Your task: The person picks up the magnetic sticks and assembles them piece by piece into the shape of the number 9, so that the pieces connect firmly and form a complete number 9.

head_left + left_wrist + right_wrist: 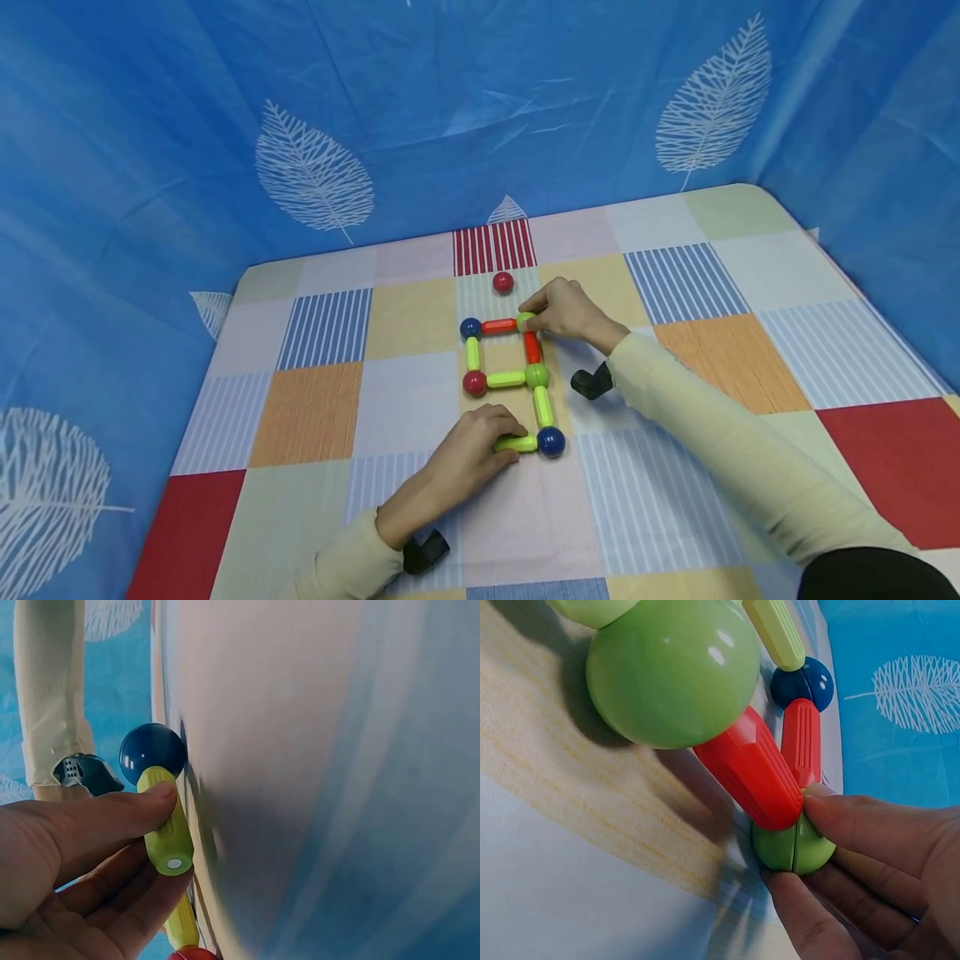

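Observation:
A flat figure of magnetic rods and balls lies on the cloth: a square, with a green rod (543,407) running from its near right corner to a blue ball (551,442). My left hand (468,450) pinches a green rod (166,832) that joins this blue ball; the rod's other end is free. At the square's far right corner, my right hand (566,312) pinches a green ball (795,847) between thumb and fingers. Two red rods (754,776) meet at that ball. Another green ball (537,375), a red ball (475,383) and a blue ball (470,328) form the other corners.
A loose red ball (503,282) lies beyond the square. The patchwork cloth (405,408) covers the table, and a blue curtain (465,108) with white leaves hangs behind. Black wrist devices (592,382) sit at both cuffs.

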